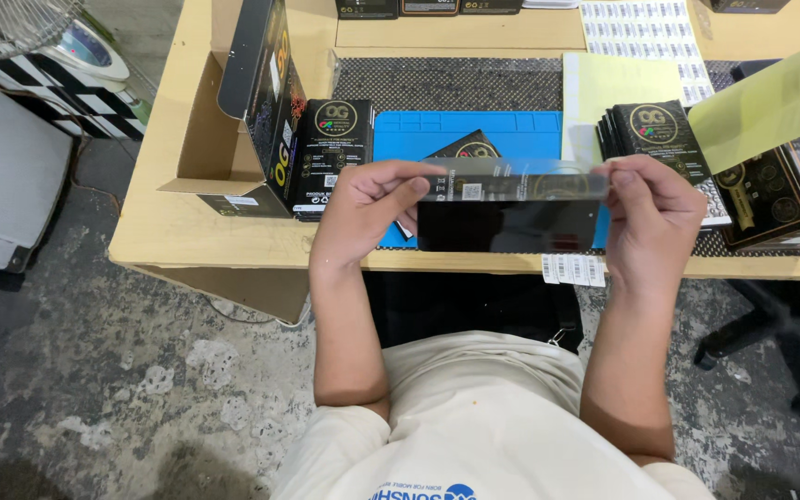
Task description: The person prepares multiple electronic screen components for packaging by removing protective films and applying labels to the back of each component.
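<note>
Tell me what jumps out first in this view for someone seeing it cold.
Both hands, left hand and right hand, hold a flat black panel with a clear sleeve by its ends above the table's near edge. Behind it lies a blue mat; a stack of black packets sits to the right.

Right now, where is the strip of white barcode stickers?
In the head view, the strip of white barcode stickers lies on the wooden table's near edge, right of centre, just below the flat black packet under the right hand.
</note>
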